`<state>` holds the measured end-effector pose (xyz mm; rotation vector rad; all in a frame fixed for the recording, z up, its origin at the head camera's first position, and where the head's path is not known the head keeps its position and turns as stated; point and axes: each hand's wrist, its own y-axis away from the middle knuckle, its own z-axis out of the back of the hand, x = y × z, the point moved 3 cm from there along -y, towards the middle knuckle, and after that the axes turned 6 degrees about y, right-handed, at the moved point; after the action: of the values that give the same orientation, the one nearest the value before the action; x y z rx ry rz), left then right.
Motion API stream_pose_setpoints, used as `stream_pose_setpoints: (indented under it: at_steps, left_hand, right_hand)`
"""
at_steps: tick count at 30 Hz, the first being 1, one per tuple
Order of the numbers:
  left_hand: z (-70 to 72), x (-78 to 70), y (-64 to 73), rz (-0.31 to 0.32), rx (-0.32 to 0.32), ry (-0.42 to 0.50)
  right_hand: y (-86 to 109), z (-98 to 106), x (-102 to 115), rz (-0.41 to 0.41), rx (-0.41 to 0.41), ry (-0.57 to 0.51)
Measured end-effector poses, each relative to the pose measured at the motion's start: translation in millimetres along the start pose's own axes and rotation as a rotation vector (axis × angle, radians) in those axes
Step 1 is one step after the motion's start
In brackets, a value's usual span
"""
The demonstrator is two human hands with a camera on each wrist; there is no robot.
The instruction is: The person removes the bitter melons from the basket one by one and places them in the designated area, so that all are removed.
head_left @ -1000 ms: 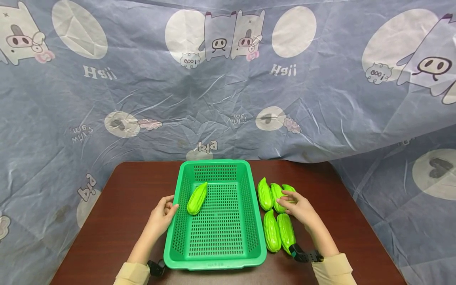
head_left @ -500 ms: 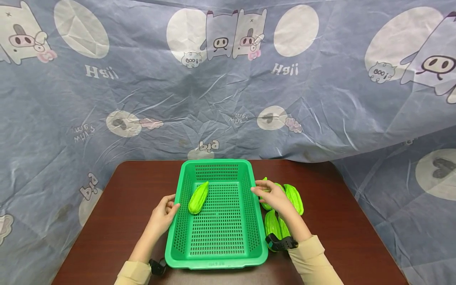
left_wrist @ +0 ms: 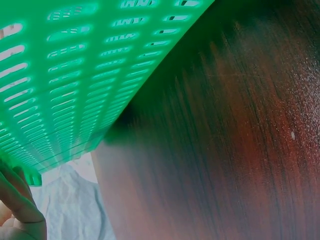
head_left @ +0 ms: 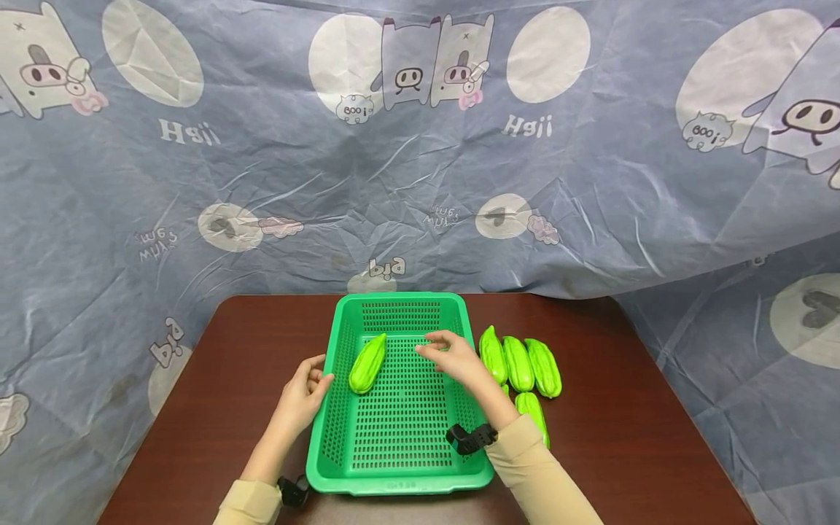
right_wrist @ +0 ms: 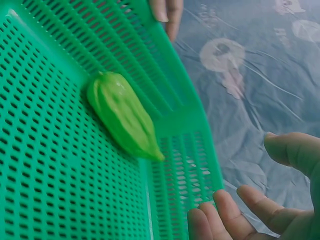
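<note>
My left hand point(head_left: 301, 394) grips the left rim of a green plastic basket point(head_left: 394, 484), thumb on top of the edge and fingers against the outside; the left wrist view shows curled fingers point(left_wrist: 20, 200) at that rim. One bright green bitter melon point(head_left: 367, 364) lies inside along the basket's left wall, its pointed end toward the far side. Over the basket's right half hovers my right hand point(head_left: 455, 359), holding nothing. In the right wrist view its thumb and fingers point(right_wrist: 229, 212) are spread apart, with the bitter melon point(right_wrist: 124, 116) beyond them.
Several more bitter melons point(head_left: 518, 364) lie in two rows on the dark brown table point(head_left: 610, 408), right beside the basket; my right forearm partly covers the nearer row. A blue-grey printed cloth point(head_left: 407, 175) hangs behind the table.
My right hand has moved left, from above the bitter melons on the table, across the right rim to over the basket. My left hand keeps its place on the rim.
</note>
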<state>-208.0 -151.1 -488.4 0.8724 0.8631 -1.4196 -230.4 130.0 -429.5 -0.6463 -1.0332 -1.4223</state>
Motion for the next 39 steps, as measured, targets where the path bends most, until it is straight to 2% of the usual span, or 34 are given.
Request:
stream_pose_setpoints:
  at_steps: [10,25,33,39]
  left_hand:
    - [-0.3,0.5,-0.4,-0.001,0.003,-0.015]
    - [1.9,-2.6,-1.2,0.004,-0.012,-0.023]
    - [0.3,-0.2,-0.7,0.009,-0.012,-0.025]
    - [-1.0,-0.5,-0.9,0.003,-0.017,-0.031]
  right_hand:
    - [-18.1,-37,0,-0.010,0.042,0.054]
    - [-40.1,-76,-1,-0.055,-0.037,0.147]
    - [-41.2,-96,-3,-0.039,-0.057,0.151]
    - [-43.8,-103,-9,-0.069,-0.077,0.172]
